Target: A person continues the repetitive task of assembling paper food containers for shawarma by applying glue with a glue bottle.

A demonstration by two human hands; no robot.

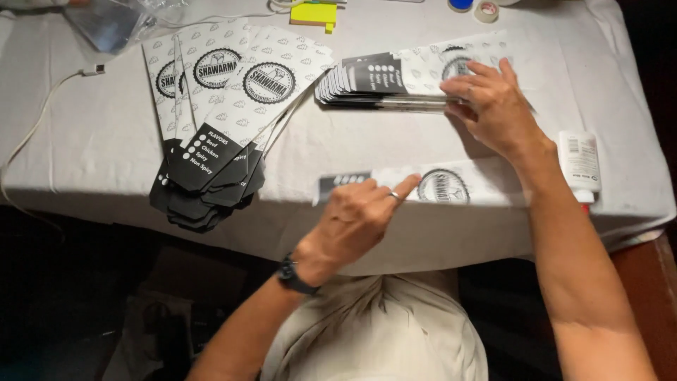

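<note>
You're looking down at a table (pixel 106 141) w/ a white cloth. Your left hand (pixel 360 215) rests at the near edge, fingers loosely curled, index finger pressing a flat paper sleeve (pixel 437 185); it grips nothing. That sleeve lies along the near edge, long axis left-right, black end pointing left. Your right hand (pixel 493 106) lies flat, fingers spread, on a neat stack of sleeves (pixel 395 81) toward the far right; the stack also runs left-right, black ends left. Bare cloth lies between the two hands, approx. mid-table. A fanned pile of sleeves (pixel 226 120) sits left of centre, black ends overhanging the near edge. A glue bottle (pixel 582 164) lies just right of your right forearm, near the right edge. A white cable (pixel 42 113) trails along the left side. Yellow sticky notes (pixel 315 14) and tape rolls (pixel 485 10) sit at the far edge.
</note>
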